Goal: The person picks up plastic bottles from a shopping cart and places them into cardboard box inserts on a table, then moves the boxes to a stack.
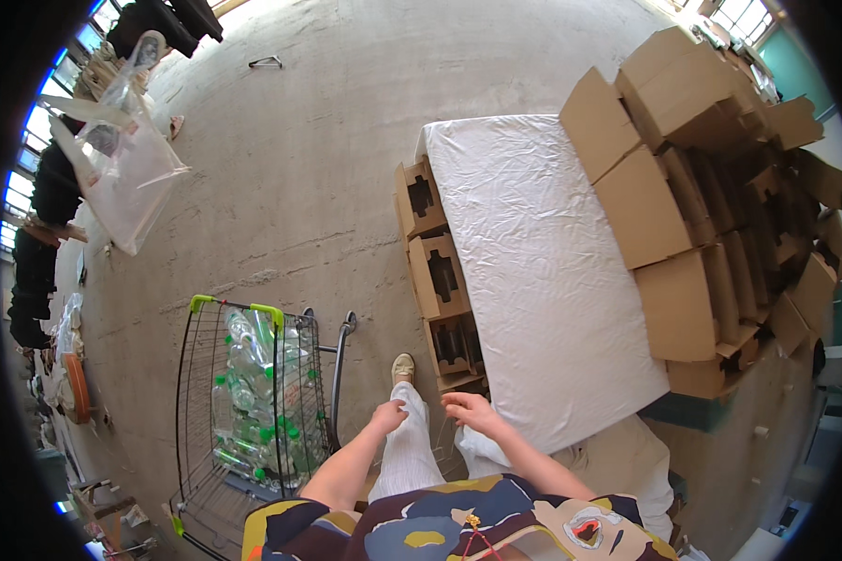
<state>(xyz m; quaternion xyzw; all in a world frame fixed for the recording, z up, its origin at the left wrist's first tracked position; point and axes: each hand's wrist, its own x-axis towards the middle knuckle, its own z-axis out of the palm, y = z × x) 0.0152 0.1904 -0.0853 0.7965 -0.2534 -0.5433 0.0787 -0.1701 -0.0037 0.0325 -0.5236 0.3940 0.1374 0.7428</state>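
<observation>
My left hand (389,417) hangs in front of my white trousers, its fingers loosely spread with nothing seen in them. Level with it, my right hand (468,410) points inward, fingers apart and also without anything visible in it. A gap separates the two hands. Closest to the right hand are the near corner of a table under a white cloth (543,262) and brown cardboard boxes with cut-out inserts (440,276) along its left side. Left of my left hand stands a wire shopping cart (278,323) holding several clear plastic bottles with green caps (243,393).
Opened cardboard boxes (660,206) are piled high along the table's right side. A clear plastic bag (126,173) hangs at the upper left, near dark clothes (56,187). Concrete floor (327,187) stretches ahead, with a small dark metal piece (266,63) lying on it.
</observation>
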